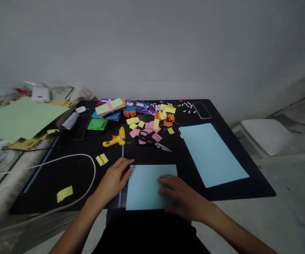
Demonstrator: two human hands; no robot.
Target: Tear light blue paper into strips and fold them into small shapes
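Observation:
A light blue sheet of paper point(144, 187) lies flat at the front edge of the black table, directly before me. My left hand point(117, 176) rests at its left edge, fingers stretched out and thumb near the upper left corner. Over the right part of the sheet is my right hand point(177, 195), its fingers spread and somewhat blurred; whether it touches the paper I cannot tell. Neither hand grips anything. Beyond the sheet lie black-handled scissors point(152, 141) and a yellow glue gun point(117, 138).
A larger blue sheet point(213, 155) lies to the right, below a phone point(202, 110). Coloured paper scraps point(152, 127) and folded paper stacks point(111, 107) cover the table's back. A white cable point(93, 169) loops across the left. A white stool point(266, 135) stands at right.

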